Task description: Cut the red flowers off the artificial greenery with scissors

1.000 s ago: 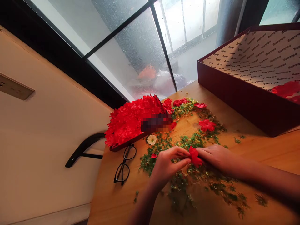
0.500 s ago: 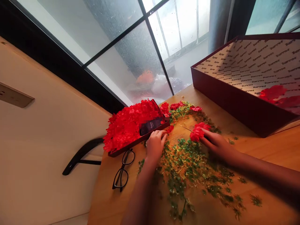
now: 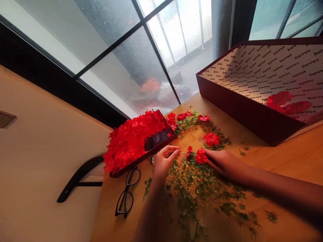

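My left hand [image 3: 164,160] is closed, with thumb and fingertips pinching one end of a thin straight needle [image 3: 188,153]. The needle's other end runs into a red artificial flower [image 3: 201,156]. Around that flower the fingers of my right hand [image 3: 220,162] are closed, partly hidden behind the petals. A small red flower [image 3: 189,150] shows just behind the needle, and a larger open red flower [image 3: 212,139] lies beyond my right hand. Small green and yellow plastic sprigs [image 3: 194,178] spread over the table below both hands.
A shallow box heaped with red petals [image 3: 133,134] stands left, with a dark phone [image 3: 156,140] on it. Eyeglasses [image 3: 125,193] lie in front on the wooden table [image 3: 106,218]. A large maroon box [image 3: 234,104] stands right, red petals inside. A window [image 3: 141,64] rises behind.
My left hand has taken hold of the needle's free end. My right hand has moved left and down with the flower, uncovering the larger red flower behind. The view has shifted slightly.
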`<state>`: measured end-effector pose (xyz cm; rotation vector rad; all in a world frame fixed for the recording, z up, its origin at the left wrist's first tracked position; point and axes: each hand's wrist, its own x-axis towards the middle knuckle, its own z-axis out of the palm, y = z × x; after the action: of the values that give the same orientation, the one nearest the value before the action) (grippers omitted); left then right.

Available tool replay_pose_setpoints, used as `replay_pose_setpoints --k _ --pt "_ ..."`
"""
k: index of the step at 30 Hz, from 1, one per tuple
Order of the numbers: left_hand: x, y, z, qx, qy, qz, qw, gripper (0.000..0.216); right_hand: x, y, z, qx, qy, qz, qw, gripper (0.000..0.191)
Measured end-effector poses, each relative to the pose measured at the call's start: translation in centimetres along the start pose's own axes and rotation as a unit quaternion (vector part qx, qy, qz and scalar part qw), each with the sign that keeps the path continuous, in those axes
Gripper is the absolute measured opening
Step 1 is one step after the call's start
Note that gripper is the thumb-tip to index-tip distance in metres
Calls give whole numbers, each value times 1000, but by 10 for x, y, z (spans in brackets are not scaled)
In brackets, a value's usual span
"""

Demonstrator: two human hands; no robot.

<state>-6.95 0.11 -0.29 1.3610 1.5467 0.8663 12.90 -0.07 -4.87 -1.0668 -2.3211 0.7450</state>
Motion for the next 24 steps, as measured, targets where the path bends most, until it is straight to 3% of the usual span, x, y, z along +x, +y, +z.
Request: replay_pose_setpoints --k 5,9,13,19,24 --pt "0 -2 -1 33 38 1 999 16 1 1 1 -22 31 28 999 27" --pt "-1 -7 9 165 26 76 983 18 2 5 2 -5 98 57 994 25" --pt "0 -11 16 288 28 132 948 16 1 9 3 10 118 82 990 24" --pt "7 -15 -11 386 117 114 908 17 1 12 5 18 109 93 989 23" --pt "8 -18 -13 433 127 120 884 23 2 8 3 13 109 84 990 22"
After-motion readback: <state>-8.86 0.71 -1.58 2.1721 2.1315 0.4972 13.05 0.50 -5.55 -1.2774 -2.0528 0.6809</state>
